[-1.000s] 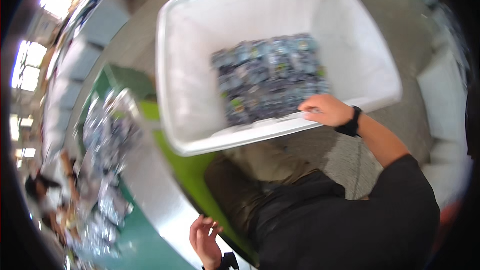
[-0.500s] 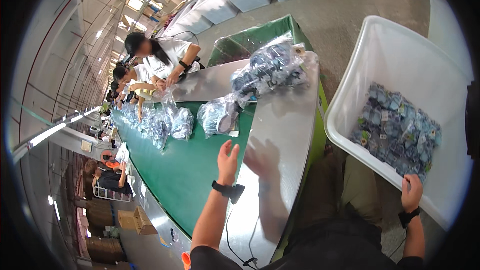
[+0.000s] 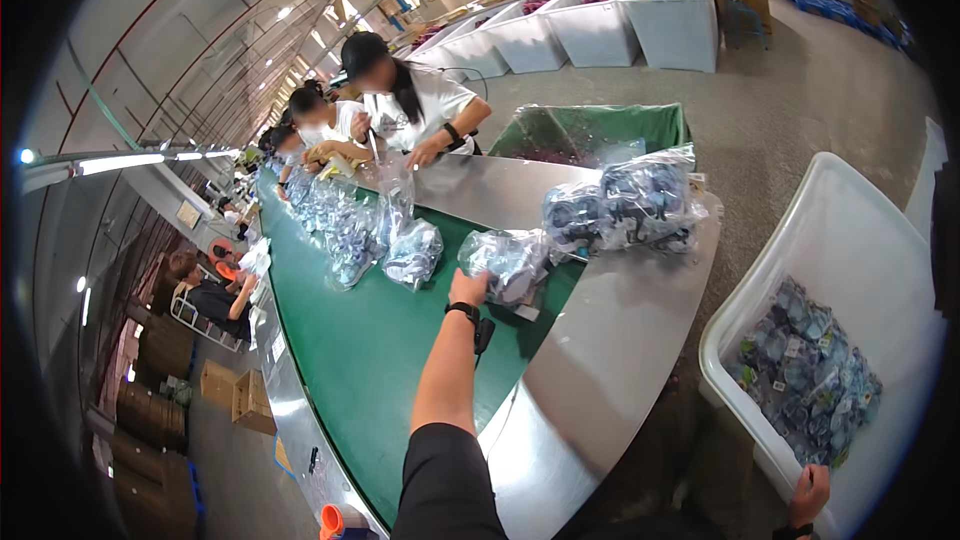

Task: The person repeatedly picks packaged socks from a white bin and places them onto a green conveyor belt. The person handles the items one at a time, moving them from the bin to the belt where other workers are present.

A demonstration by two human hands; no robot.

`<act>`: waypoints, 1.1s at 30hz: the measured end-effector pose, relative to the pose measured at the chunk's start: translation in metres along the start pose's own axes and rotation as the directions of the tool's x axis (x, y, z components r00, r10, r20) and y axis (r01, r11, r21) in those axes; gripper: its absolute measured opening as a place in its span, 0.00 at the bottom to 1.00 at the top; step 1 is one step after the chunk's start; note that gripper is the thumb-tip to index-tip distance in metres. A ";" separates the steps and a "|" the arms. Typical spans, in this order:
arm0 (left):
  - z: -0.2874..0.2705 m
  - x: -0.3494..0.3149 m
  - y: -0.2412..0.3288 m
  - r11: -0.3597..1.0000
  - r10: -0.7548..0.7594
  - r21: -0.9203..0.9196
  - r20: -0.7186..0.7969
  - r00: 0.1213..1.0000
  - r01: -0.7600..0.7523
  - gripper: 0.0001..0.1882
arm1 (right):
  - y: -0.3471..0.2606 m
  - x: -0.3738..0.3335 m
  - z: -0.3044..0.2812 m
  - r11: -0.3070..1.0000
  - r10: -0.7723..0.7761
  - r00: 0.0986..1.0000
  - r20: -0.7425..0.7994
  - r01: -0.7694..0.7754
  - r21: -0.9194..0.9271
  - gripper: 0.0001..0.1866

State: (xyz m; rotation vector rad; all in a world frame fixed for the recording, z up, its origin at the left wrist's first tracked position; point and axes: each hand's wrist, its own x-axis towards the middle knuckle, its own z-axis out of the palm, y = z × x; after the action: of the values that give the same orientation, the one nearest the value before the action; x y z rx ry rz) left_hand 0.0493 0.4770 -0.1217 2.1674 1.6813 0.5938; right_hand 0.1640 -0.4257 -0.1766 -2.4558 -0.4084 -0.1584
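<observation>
Factory hall: long green work surface (image 3: 340,370) with a metal border (image 3: 600,380), row of white bins (image 3: 675,35) at the back, green bin (image 3: 600,128) past the table's far edge. Co-worker in a white top (image 3: 435,105) on the far side, hands at the table.

Left hand (image 3: 467,289) reaches forward over the green surface, at the near left side of a clear bag (image 3: 508,258) with bluish contents. Bag lies just past the fingers, fingertips meeting its plastic; part of them hard to see against it, so can't tell if they grasp it or only touch. Bag sits on the green surface near the metal border. Bagged bundle (image 3: 635,205) just right of it, beyond the hand; another clear bag (image 3: 412,254) to the left, apart from the fingers.

Right hand (image 3: 812,493) down at lower right, fingers curled over the near rim of a big white bin (image 3: 860,230), grasping it. Bluish packs (image 3: 810,375) inside, beyond those fingers.
</observation>
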 end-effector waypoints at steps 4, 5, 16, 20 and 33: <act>0.011 -0.014 -0.018 0.888 -0.027 -0.442 0.230 0.973 0.129 0.33 | 0.003 -0.002 0.002 0.999 -0.006 1.000 -0.009 0.006 -0.044 0.09; 0.002 -0.024 -0.019 0.855 -0.048 -0.464 0.373 0.927 0.231 0.34 | 0.002 -0.002 0.002 0.999 -0.012 1.000 -0.009 0.012 -0.040 0.09; -0.097 -0.242 -0.023 0.715 0.548 -0.498 -0.038 0.836 -0.491 0.36 | -0.018 0.004 -0.006 0.993 -0.044 0.998 -0.040 0.048 0.104 0.09; -0.145 -0.265 -0.029 0.687 0.394 -0.725 0.310 0.865 -0.053 0.33 | -0.028 0.005 -0.014 0.999 -0.027 1.000 -0.003 0.027 0.019 0.11; -0.119 -0.294 0.043 0.504 0.116 -0.745 0.559 0.821 0.436 0.46 | -0.043 0.005 -0.024 0.996 0.044 0.999 0.011 -0.045 0.076 0.10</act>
State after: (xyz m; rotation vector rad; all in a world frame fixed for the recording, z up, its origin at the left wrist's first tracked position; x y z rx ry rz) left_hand -0.0394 0.1821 -0.0341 1.2139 0.9143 0.5086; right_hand 0.1546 -0.4067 -0.1315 -2.3894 -0.3571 -0.1106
